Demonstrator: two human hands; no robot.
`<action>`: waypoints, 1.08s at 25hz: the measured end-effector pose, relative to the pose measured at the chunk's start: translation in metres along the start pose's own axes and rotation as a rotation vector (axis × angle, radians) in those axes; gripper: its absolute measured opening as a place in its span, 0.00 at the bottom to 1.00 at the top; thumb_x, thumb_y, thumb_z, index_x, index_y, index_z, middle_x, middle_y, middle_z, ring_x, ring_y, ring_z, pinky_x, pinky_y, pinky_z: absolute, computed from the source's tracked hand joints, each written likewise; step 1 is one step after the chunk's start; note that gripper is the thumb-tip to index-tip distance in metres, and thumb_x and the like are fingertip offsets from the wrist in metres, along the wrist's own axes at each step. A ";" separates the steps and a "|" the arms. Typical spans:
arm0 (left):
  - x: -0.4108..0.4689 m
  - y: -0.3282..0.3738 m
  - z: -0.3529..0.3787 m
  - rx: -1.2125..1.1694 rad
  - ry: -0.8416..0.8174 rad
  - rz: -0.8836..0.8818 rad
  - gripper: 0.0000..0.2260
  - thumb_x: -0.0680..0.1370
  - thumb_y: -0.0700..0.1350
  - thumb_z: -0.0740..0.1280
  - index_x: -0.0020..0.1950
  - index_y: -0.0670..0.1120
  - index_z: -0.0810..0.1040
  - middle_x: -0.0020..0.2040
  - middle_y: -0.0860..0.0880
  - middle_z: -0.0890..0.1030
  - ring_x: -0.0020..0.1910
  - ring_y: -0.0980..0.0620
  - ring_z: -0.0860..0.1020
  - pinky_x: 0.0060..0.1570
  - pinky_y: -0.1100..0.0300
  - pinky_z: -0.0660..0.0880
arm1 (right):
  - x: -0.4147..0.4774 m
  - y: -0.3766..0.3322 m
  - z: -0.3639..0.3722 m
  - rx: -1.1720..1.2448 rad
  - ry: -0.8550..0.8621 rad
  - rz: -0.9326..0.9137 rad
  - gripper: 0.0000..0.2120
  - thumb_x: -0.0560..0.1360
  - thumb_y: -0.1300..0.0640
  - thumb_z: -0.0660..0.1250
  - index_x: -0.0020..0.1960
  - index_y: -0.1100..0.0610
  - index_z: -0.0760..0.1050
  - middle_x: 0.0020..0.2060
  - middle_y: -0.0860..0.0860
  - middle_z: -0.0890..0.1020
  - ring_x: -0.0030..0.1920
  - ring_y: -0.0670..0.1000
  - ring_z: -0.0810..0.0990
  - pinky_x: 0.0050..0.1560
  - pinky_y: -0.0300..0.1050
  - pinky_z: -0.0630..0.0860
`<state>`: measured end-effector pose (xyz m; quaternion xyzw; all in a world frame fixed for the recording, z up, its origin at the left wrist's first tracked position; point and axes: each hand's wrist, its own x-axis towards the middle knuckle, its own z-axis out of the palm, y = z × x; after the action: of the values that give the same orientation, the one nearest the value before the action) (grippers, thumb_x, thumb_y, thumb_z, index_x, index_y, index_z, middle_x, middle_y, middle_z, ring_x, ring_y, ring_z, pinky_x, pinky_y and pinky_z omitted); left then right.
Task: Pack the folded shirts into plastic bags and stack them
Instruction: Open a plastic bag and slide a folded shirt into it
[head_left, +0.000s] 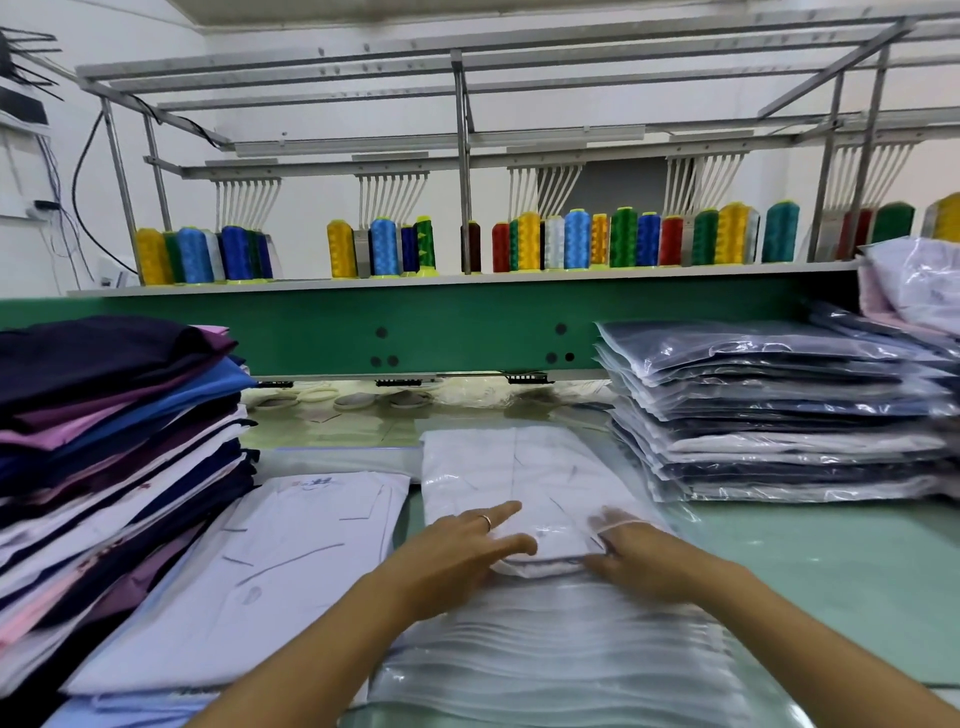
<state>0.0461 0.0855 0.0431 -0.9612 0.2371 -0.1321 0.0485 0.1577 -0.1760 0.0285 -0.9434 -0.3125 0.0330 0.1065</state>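
While the left hand (457, 551) presses spread fingers on the white shirt (519, 467) mid-frame, the plastic bag (652, 501) veils the right hand (639, 556); its grip is unclear.

Both bare forearms are reaching forward from the lower edge of view, drawing closer together toward the middle. The left hand (467, 545) is lying palm down, fingers straight and slightly spread, a ring (487, 521) showing on one finger. The right hand (636, 558) is lying just beside it, palm down, thumb angling inward, its fingers stretching forward and showing only hazily.
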 end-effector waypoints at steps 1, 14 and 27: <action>0.000 -0.001 0.001 0.007 0.025 0.022 0.28 0.78 0.31 0.58 0.68 0.60 0.64 0.83 0.49 0.54 0.68 0.42 0.72 0.57 0.51 0.75 | -0.007 0.002 -0.005 -0.032 0.021 -0.027 0.13 0.80 0.44 0.63 0.57 0.51 0.77 0.62 0.50 0.78 0.68 0.54 0.72 0.64 0.45 0.70; -0.002 0.001 0.003 0.145 0.081 -0.119 0.06 0.85 0.44 0.57 0.53 0.45 0.72 0.51 0.46 0.74 0.48 0.45 0.73 0.37 0.51 0.71 | -0.021 0.029 -0.007 -0.080 0.323 0.156 0.14 0.73 0.44 0.73 0.51 0.44 0.70 0.49 0.43 0.73 0.50 0.50 0.75 0.46 0.46 0.73; -0.009 -0.018 -0.005 0.111 -0.012 -0.417 0.13 0.74 0.32 0.58 0.50 0.49 0.66 0.50 0.48 0.74 0.47 0.42 0.74 0.39 0.53 0.67 | -0.024 0.019 -0.035 -0.278 0.363 0.011 0.13 0.62 0.70 0.55 0.37 0.53 0.60 0.36 0.48 0.69 0.36 0.52 0.64 0.32 0.46 0.57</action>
<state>0.0452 0.1053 0.0487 -0.9861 0.0254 -0.1464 0.0746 0.1538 -0.2116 0.0585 -0.9411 -0.2847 -0.1798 0.0299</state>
